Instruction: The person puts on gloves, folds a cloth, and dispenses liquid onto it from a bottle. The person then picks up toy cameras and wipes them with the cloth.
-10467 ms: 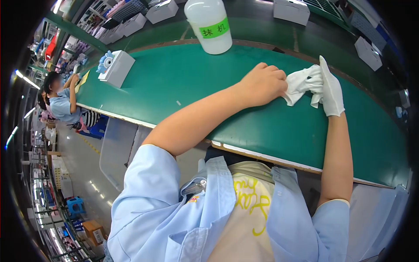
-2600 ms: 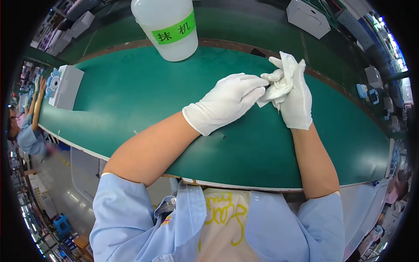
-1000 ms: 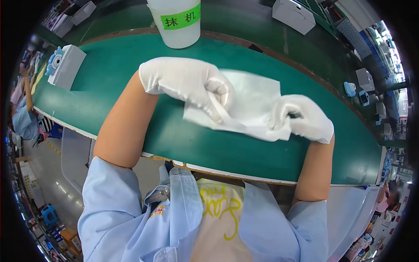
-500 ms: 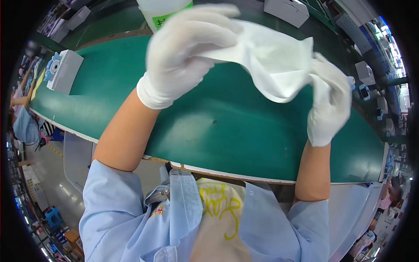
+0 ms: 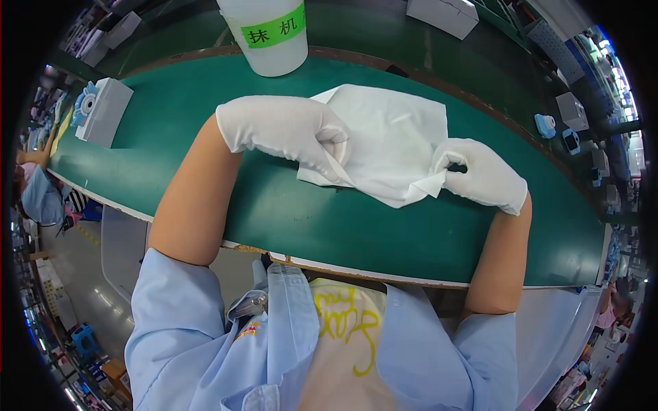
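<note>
- Head view: a green tabletop fills the foreground, a white container standing near its far edge.
- A white cloth spreads over the tabletop between two gloved hands; whether it lies flat throughout cannot be told. Thin and creased, it looks light, limp and hard to break, best taken by two edges or corners; smooth gloves might slip on it.
- The left hand grips the cloth's left near edge, fingers curled, pinching a fold.
- The right hand takes the right near corner, fingertips pressed together on the fabric, a small gap showing behind the pinch.
</note>
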The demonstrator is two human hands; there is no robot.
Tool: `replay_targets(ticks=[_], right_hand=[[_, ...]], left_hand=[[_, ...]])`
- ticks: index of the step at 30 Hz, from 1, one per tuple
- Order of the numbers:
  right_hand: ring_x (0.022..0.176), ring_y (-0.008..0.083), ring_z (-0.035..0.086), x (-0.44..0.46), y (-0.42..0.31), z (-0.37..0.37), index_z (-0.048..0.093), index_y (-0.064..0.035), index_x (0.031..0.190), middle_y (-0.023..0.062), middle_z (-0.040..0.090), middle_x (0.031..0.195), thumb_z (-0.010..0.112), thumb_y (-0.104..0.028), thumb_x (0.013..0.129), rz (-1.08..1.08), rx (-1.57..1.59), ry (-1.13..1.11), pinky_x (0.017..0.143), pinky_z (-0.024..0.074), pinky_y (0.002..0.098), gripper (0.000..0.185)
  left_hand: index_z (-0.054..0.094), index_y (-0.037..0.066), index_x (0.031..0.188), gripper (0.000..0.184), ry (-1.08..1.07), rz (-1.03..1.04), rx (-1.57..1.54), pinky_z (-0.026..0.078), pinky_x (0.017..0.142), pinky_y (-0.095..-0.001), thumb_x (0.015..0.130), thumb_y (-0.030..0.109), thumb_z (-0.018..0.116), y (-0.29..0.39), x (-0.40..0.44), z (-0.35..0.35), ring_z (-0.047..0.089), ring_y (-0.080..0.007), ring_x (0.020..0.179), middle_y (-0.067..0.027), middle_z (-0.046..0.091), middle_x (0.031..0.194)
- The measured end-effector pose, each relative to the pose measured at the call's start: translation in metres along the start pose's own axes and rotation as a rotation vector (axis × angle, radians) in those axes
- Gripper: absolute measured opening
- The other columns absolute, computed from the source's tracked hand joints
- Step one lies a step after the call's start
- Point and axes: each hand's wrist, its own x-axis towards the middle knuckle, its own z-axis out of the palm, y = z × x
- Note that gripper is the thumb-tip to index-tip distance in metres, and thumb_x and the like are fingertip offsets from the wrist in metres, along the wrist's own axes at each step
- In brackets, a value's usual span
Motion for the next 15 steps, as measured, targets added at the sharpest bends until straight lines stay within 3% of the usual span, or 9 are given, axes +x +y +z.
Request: replay_targets(ticks=[3,4,7,8,11,13,15], right_hand=[[0.067,0.0141,0.055,0.001,0.006,0.001,0.066,-0.0021,0.084,0.0056,0.061,0.072,0.061,-0.01,0.078,-0.108,0.045,0.014,0.063,0.0445,0.0284,0.011],[0.068,0.0131,0.055,0.003,0.003,0.002,0.065,-0.0018,0.083,0.0048,0.059,0.072,0.061,-0.014,0.08,-0.008,0.124,0.022,0.064,0.0442,0.0271,0.013],[0.069,0.0121,0.055,0.012,0.004,0.005,0.064,-0.002,0.08,0.0044,0.057,0.07,0.062,-0.017,0.083,0.139,0.226,0.323,0.066,0.044,0.0261,0.016],[0.067,0.0123,0.053,0.021,0.017,0.01,0.061,-0.002,0.076,0.0042,0.053,0.067,0.063,-0.024,0.086,0.126,0.274,0.476,0.064,0.0427,0.0271,0.024],[0.066,0.0135,0.051,0.037,0.03,0.017,0.058,-0.002,0.073,0.0052,0.052,0.065,0.063,-0.03,0.087,0.319,0.129,0.587,0.063,0.0415,0.0287,0.032],[0.064,0.0186,0.051,0.041,0.028,0.021,0.058,-0.002,0.073,0.0072,0.054,0.066,0.062,-0.036,0.088,0.353,0.068,0.637,0.063,0.0419,0.0323,0.038],[0.066,0.0213,0.053,0.042,0.021,0.023,0.06,-0.0021,0.075,0.0083,0.058,0.068,0.062,-0.037,0.088,0.381,-0.043,0.648,0.065,0.0435,0.0335,0.037]], left_hand=[[0.065,0.006,0.081,0.013,0.036,0.002,0.072,0.045,0.065,-0.0222,0.084,0.015,0.074,0.003,-0.002,-0.007,0.054,-0.0047,0.069,0.0035,0.062,0.071],[0.066,0.005,0.083,0.011,0.153,0.037,0.059,0.046,0.067,-0.0229,0.085,0.014,0.072,-0.002,0.0,-0.007,0.055,-0.0058,0.071,0.0026,0.063,0.073],[0.066,0.003,0.09,0.011,0.512,0.133,0.061,0.047,0.073,-0.0247,0.088,0.014,0.065,-0.023,0.018,-0.004,0.057,-0.0093,0.077,-0.0005,0.064,0.08],[0.066,0.002,0.092,0.013,0.635,0.157,0.088,0.047,0.075,-0.0253,0.089,0.014,0.063,-0.03,0.028,-0.004,0.057,-0.0105,0.079,-0.0016,0.064,0.083],[0.065,0.001,0.101,0.016,0.817,0.144,0.116,0.049,0.079,-0.0277,0.09,0.013,0.061,-0.041,0.041,-0.001,0.059,-0.015,0.081,-0.0059,0.066,0.087],[0.064,0.002,0.105,0.017,0.826,0.138,0.057,0.049,0.08,-0.0292,0.091,0.012,0.061,-0.044,0.046,-0.001,0.06,-0.0159,0.082,-0.0065,0.066,0.088],[0.064,0.004,0.107,0.019,0.979,0.181,0.21,0.05,0.081,-0.0308,0.09,0.012,0.062,-0.048,0.051,0.002,0.061,-0.0189,0.085,-0.0076,0.066,0.089]])
